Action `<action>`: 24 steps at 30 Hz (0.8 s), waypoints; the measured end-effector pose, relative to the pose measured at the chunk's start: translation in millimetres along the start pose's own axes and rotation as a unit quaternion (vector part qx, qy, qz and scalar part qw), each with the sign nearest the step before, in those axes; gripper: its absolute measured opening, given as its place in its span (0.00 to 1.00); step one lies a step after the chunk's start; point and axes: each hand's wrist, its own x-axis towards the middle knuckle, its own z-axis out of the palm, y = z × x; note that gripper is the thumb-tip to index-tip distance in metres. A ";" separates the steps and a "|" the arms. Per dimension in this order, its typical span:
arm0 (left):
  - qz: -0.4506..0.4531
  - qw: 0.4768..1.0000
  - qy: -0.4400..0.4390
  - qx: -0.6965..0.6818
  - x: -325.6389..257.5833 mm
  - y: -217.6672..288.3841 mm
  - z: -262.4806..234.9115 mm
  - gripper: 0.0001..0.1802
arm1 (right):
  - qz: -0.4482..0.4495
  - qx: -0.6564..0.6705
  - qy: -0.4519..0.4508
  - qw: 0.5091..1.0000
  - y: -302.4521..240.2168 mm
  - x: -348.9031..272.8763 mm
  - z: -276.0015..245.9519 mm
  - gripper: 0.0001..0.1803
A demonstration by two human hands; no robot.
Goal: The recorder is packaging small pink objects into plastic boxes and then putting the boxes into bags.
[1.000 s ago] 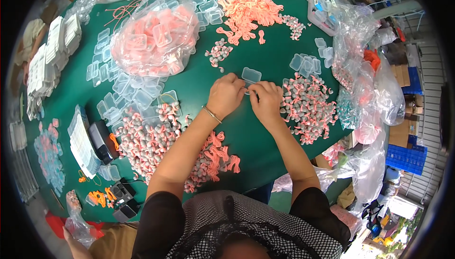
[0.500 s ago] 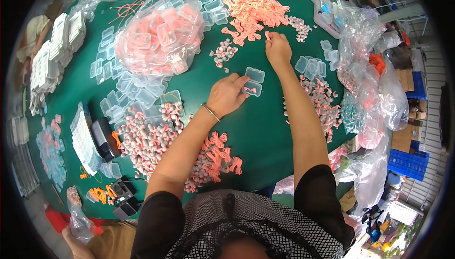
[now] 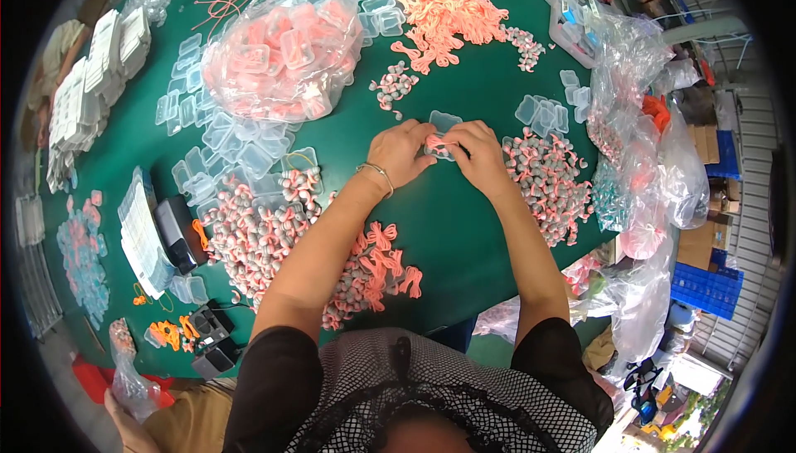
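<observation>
Cord (image 3: 437,142) at open box (image 3: 445,120)
Held box in left hand (image 3: 400,153), fingers half-curled; pinched cord in right hand (image 3: 478,152), fingertips together.

We hold our left hand (image 3: 400,154) just beside our right hand (image 3: 478,153), fingers of both bent inward, while our bare left forearm (image 3: 325,241) and right forearm (image 3: 529,241) spread apart behind the hands.

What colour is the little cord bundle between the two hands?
The cord bundle is coral, a pinkish orange; it shows best in the head view.
</observation>
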 end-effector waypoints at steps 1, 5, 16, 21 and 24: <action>0.004 1.000 0.006 -0.002 -0.5 -1.3 1.6 0.25 | -0.048 -0.057 -0.011 0.997 0.9 0.2 1.4 0.08; 0.001 1.000 0.010 0.002 -1.6 -3.6 3.8 0.26 | -0.043 -0.041 -0.008 0.998 2.0 0.6 1.7 0.11; -0.085 0.995 -0.013 -0.058 0.5 4.4 -0.8 0.27 | 0.104 0.022 0.013 0.994 6.5 5.0 -0.2 0.14; -0.004 1.000 0.004 0.009 -4.0 -4.1 0.8 0.23 | -0.069 -0.044 0.005 0.997 -22.1 -4.8 0.7 0.16; 0.002 0.999 0.024 0.029 -2.7 -3.9 5.0 0.17 | -0.056 -0.056 0.041 0.996 -21.0 -8.1 5.0 0.18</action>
